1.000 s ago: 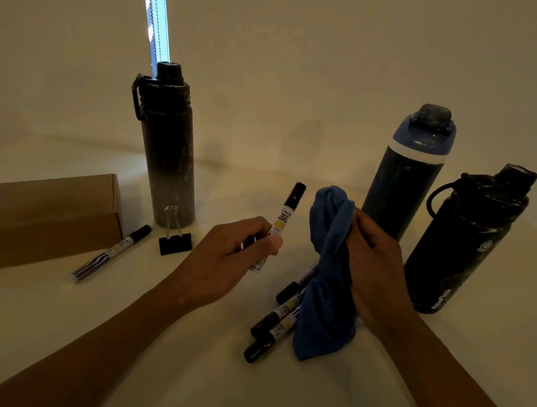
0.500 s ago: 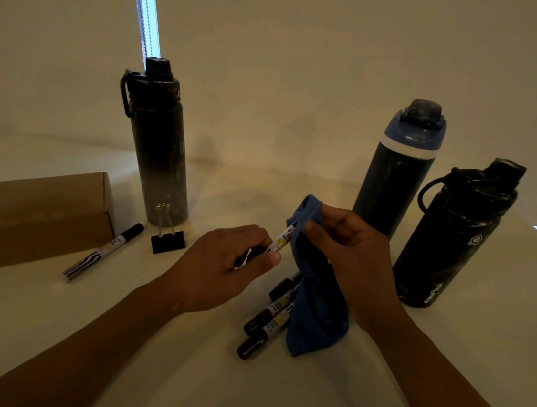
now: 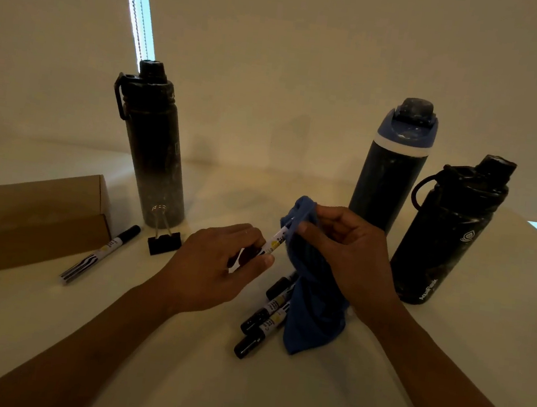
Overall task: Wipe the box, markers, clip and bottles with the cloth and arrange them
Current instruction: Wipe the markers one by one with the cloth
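— Left hand (image 3: 214, 274)?
— Pinching a marker (image 3: 274, 243) above mid-tabletop, far end pushed into the cloth (image 3: 311, 310).
— Right hand (image 3: 352, 251)?
— Gripping that cloth around the end (three more markers (image 3: 263, 317) lying just beneath).

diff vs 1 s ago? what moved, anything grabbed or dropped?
The left hand tipped its marker over to the right. The cap end, bare and upright a second ago, now sits inside the blue cloth, which the right hand pinches round it. Nothing was let go. The box, lone marker, binder clip, three bottles and markers by the cloth lie as before.
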`<state>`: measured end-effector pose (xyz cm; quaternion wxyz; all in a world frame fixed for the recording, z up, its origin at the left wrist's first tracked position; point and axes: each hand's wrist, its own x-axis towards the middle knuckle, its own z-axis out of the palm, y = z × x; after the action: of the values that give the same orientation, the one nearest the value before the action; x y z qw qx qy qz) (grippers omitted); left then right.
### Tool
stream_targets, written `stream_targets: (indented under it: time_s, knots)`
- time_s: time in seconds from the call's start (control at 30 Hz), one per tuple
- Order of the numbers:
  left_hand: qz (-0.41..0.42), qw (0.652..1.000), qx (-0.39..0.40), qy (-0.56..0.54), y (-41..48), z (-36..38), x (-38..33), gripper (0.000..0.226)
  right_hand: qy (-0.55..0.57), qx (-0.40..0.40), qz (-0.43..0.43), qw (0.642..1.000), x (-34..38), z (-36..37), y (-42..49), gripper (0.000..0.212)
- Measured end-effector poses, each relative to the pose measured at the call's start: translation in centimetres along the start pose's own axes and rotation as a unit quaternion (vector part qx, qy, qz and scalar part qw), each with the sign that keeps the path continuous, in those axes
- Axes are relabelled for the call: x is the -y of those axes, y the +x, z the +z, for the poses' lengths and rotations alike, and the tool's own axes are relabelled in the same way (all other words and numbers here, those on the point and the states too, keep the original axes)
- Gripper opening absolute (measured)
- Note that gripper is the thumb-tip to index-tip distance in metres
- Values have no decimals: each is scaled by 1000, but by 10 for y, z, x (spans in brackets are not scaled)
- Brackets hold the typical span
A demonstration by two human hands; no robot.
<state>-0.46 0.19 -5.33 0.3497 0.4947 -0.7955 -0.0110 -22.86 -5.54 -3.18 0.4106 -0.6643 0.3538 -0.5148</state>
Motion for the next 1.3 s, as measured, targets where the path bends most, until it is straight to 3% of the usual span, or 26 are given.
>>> stream_targets:
  time_s: [0.1,0.27,0.6,0.7,0.8,0.97,1.3]
  knots:
    - [8,1000,-9,8,2,1,-3,31,-10,-33,-5,999,1,-4,2,15]
    - [19,998,-43,42,2,3,-4,26,22,-44,35,998,0,-1,2,21]
    - [23,995,-60,72,1,4,0,26,0,14,-41,999,-1,9,-4,26]
    - [24,995,-60,70,1,4,-1,26,-19,-4,-36,999,1,6,-3,15]
    - [22,995,-69,70,3,4,1,28,-48,-14,-26,998,2,1,0,34]
    - [19,994,-91,58,3,-2,3,28,27,55,-17,998,8,-3,-2,31]
    - [34,992,-73,97,2,2,2,26,-23,27,-34,999,3,3,-3,47]
